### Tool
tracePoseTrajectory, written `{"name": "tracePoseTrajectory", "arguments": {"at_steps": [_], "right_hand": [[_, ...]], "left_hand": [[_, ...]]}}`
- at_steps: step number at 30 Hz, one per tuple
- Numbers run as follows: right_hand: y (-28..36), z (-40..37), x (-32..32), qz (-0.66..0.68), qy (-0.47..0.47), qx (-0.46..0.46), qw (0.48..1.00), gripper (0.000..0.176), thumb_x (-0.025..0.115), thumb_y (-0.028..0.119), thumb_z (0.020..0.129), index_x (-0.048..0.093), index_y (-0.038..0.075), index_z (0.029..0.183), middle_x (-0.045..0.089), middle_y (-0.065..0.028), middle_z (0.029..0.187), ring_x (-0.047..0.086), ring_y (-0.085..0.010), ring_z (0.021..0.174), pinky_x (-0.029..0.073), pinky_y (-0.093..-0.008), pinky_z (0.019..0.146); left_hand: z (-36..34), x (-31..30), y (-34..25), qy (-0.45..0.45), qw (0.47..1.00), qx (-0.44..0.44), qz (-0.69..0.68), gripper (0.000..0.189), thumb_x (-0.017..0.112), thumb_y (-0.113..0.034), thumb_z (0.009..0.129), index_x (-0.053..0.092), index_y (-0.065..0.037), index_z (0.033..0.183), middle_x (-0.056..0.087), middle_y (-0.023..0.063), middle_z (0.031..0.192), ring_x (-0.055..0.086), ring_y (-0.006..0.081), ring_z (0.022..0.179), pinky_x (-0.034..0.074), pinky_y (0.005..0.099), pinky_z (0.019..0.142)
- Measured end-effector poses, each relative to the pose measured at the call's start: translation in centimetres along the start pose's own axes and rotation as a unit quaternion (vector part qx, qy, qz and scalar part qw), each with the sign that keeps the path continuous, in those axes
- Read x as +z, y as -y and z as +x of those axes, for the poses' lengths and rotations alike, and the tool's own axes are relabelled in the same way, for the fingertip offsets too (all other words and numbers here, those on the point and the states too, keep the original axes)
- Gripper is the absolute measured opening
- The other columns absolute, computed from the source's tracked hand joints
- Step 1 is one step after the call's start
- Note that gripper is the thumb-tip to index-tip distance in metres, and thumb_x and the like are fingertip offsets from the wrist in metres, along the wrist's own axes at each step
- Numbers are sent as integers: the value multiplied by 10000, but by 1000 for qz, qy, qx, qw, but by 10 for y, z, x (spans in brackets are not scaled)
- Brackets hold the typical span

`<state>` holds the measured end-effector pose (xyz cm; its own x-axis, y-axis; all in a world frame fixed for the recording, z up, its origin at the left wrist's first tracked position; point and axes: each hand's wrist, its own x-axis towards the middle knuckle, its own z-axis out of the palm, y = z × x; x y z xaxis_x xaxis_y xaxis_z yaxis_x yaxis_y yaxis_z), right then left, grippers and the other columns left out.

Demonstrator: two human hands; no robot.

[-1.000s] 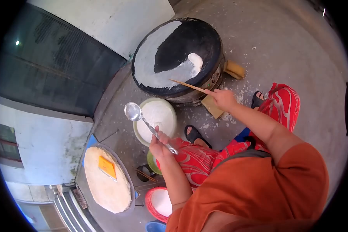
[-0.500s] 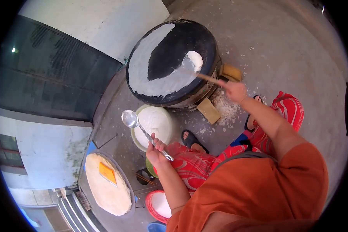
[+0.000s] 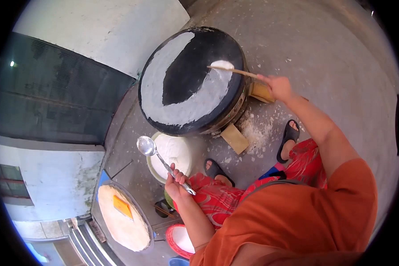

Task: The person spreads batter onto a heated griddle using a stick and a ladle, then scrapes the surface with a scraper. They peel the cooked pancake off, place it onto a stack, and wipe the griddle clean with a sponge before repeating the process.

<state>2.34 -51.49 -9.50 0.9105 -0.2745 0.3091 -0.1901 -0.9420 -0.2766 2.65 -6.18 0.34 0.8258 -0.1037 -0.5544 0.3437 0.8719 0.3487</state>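
Observation:
My left hand (image 3: 177, 182) is closed around the handle of a metal ladle (image 3: 147, 146), its bowl raised over a bucket (image 3: 150, 169) of white batter. In my right hand (image 3: 277, 88) is a thin wooden spreader (image 3: 246, 73), gripped near its end. The spreader's far end lies across a mound of wet white batter (image 3: 222, 64) on the right part of a round black griddle (image 3: 186, 71). A thin, curved layer of greyish-white batter (image 3: 154, 88) runs along the griddle's left and near sides, leaving its middle black.
Yellowish blocks (image 3: 235, 138) and scattered white flakes (image 3: 258, 131) lie beside the griddle's base. At lower left, a pile of round flatbreads (image 3: 119, 228) carries an orange-yellow scraper (image 3: 123, 207). A red-rimmed basin (image 3: 173, 243) holds something white. My sandalled feet stand near the griddle.
My right hand has moved up and slightly right with the spreader, pushing the batter mound farther along the griddle's right side. The left hand still holds the ladle. The view has shifted a little.

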Motion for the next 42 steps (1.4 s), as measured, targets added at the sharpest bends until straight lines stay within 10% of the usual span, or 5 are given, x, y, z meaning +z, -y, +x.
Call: {"name": "tracePoseTrajectory", "arguments": {"at_steps": [5,9,15,21,42], "right_hand": [[19,31,13,178,48,104,977,541,536,130,674,487,310,1182,522,-85,664,540,-252,544,459,-363,514],[-29,13,-10,40,159,-118,979,536,516,167,678,475,298,1197,589,-77,808,588,-257,674,473,-373,571],[-45,116,24,-14,2,-47,999,520,512,142,672,503,316,1162,549,-64,709,575,-241,644,474,-356,540],[-56,93,-3,96,135,-185,969,476,501,114,691,541,306,1125,568,-63,731,574,-246,657,473,-367,548],[-31,259,83,60,40,-79,994,573,486,26,695,488,324,1184,583,-92,928,570,-278,842,464,-368,710]], "left_hand": [[12,3,5,-4,1000,-12,-20,327,305,-182,908,447,44,1098,438,58,703,375,112,495,327,215,399],[10,20,13,-43,999,19,-9,269,334,-100,873,447,61,1057,408,26,639,372,103,478,319,214,389],[24,18,16,-36,999,8,-12,319,309,-167,897,451,53,1080,449,65,683,379,110,485,321,217,388],[30,20,14,-64,997,6,-34,309,321,-160,887,457,57,1059,442,55,663,376,117,475,319,224,388],[50,40,21,-82,995,-7,-52,311,331,-133,893,451,72,1094,446,39,667,386,100,489,324,208,404]]}}
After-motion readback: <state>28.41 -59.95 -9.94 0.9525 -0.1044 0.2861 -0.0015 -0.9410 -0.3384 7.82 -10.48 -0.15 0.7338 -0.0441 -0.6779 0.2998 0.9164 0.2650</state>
